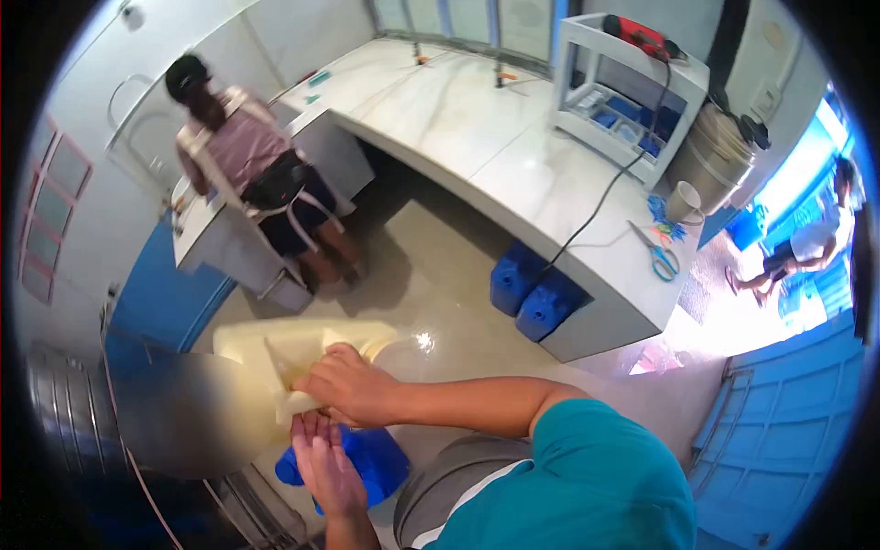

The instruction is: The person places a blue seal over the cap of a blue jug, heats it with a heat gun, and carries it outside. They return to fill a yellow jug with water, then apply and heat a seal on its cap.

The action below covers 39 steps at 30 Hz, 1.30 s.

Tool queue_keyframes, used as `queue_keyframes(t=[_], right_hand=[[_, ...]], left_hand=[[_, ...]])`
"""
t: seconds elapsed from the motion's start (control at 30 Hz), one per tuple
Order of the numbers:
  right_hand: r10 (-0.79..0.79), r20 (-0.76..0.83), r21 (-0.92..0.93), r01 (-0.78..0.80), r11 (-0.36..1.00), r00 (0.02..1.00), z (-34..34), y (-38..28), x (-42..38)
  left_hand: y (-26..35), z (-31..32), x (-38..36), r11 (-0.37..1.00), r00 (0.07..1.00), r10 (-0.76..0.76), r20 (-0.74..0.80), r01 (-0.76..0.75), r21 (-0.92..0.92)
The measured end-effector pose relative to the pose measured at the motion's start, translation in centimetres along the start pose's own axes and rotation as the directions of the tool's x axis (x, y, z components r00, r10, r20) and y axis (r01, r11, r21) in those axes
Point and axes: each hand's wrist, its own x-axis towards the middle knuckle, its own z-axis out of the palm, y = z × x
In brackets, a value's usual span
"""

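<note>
A large pale yellow jerrycan point(266, 341) is tipped over in front of me, its round mouth end towards the right. My right hand point(344, 385) is closed around its handle area. Below it, my left hand point(323, 463) has its palm turned up and its curled fingertips against the jerrycan's lower edge. Part of that grip is hidden. A blue jerrycan point(376, 466) stands on the floor just beneath, partly behind my left hand. Left of the jerrycan, a big rounded container point(188, 417) is blurred close to the camera.
A person point(247, 165) stands at the left counter with their back to me. A long white counter point(431, 119) bears a rack point(632, 82), scissors point(662, 261) and a mug point(683, 202). Blue cans point(541, 312) stand beneath it. Another person point(820, 238) is by the bright doorway.
</note>
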Motion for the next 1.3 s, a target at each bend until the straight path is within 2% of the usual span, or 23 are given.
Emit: queue_keyframes(t=[0.1,0.2,0.23,0.33,0.4,0.47,0.5,0.57,0.63,0.73,0.77,0.8,0.83,0.87,0.9,0.93,0.97,1.0,1.03,1.07,1.13,1.2,1.3], right_hand=[[-0.08,-0.274,-0.296,-0.005,0.955,0.958,-8.4,2.7,1.1],[-0.078,-0.349,-0.453,-0.095,0.887,0.934,-14.9,4.2,1.8],[-0.067,-0.373,-0.47,-0.126,0.874,0.926,-16.6,5.0,1.7],[-0.06,-0.46,-0.537,-0.224,0.813,0.886,-20.1,6.6,2.1],[-0.08,-0.514,-0.594,-0.287,0.752,0.854,-21.9,7.6,2.7],[-0.086,-0.494,-0.64,-0.295,0.709,0.865,-23.6,9.2,3.0],[-0.089,-0.458,-0.669,-0.277,0.689,0.885,-24.4,9.9,3.2],[-0.073,-0.402,-0.689,-0.249,0.681,0.913,-26.9,11.7,3.6],[-0.054,-0.347,-0.699,-0.22,0.68,0.936,-29.1,12.4,4.0],[0.141,-0.522,-0.565,-0.465,0.681,0.841,-31.4,13.6,3.3],[0.15,-0.622,-0.488,-0.53,0.694,0.769,-31.8,15.5,2.2],[0.197,-0.742,-0.378,-0.644,0.665,0.64,-31.6,17.5,0.8],[0.243,-0.838,-0.246,-0.737,0.629,0.488,-31.1,19.9,-0.9],[0.491,-0.831,0.137,-0.758,0.638,0.263,-30.6,23.0,-3.2],[0.717,-0.695,0.504,-0.678,0.536,0.05,-30.1,25.1,-4.8],[0.72,-0.693,0.514,-0.677,0.527,0.035,-30.1,25.4,-5.1],[0.902,-0.432,0.786,-0.499,0.365,-0.021,-30.3,25.7,-5.4],[0.992,-0.13,0.95,-0.288,0.124,0.0,-30.8,26.0,-5.6],[0.991,-0.071,0.953,-0.286,0.102,0.117,-31.2,26.5,-6.0],[0.992,-0.072,0.957,-0.274,0.099,0.108,-31.5,27.1,-6.4],[0.959,-0.128,0.983,-0.097,0.157,0.253,-32.7,27.8,-7.0],[0.957,-0.17,0.978,-0.076,0.193,0.236,-34.3,29.0,-7.7],[0.967,-0.23,0.971,-0.041,0.236,0.105,-36.7,31.8,-8.9]], left_hand=[[0.9,8.4,4.6,0.991,0.972,0.072,0.224,-0.096,0.094],[1.4,14.0,8.9,0.992,0.943,0.044,0.331,-0.081,0.097],[0.8,14.6,11.2,0.997,0.862,0.034,0.506,-0.066,0.046],[-0.6,18.2,16.2,0.995,0.725,0.086,0.684,-0.024,-0.1],[-1.7,21.8,19.1,0.988,0.705,0.101,0.702,0.012,-0.154],[-2.5,25.8,22.2,0.953,0.524,0.296,0.799,-0.099,-0.288],[-3.1,26.9,23.6,0.95,0.497,0.301,0.814,-0.083,-0.3],[-4.4,28.6,26.9,0.914,0.53,0.352,0.771,-0.37,-0.164],[-4.5,29.9,29.6,0.93,0.483,0.312,0.818,-0.331,-0.159],[-4.9,32.2,33.7,0.912,0.482,0.331,0.811,-0.385,-0.143],[-5.0,33.3,34.9,0.916,0.386,0.334,0.86,-0.348,-0.2],[-5.4,34.3,35.9,0.921,0.286,0.332,0.899,-0.303,-0.244],[-5.9,35.3,36.7,0.922,0.28,0.332,0.901,-0.3,-0.247],[-6.5,36.3,37.2,0.868,0.158,0.383,0.91,-0.399,-0.296],[-7.2,37.2,37.5,0.804,0.031,0.412,0.911,-0.483,-0.347],[-7.9,38.1,37.7,0.811,0.028,0.4,0.916,-0.475,-0.34],[-8.7,39.0,37.7,0.743,-0.066,0.418,0.906,-0.548,-0.384],[-9.3,39.9,37.5,0.665,-0.163,0.43,0.888,-0.608,-0.433],[-9.2,40.6,37.0,0.621,-0.195,0.403,0.894,-0.659,-0.424],[-9.7,41.4,36.7,0.629,-0.202,0.394,0.897,-0.653,-0.423],[-10.9,43.2,36.2,0.698,-0.17,0.414,0.894,-0.571,-0.432],[-10.9,45.2,36.3,0.632,-0.201,0.382,0.902,-0.655,-0.414],[-12.0,48.3,36.6,0.533,-0.23,0.36,0.904,-0.745,-0.402]])
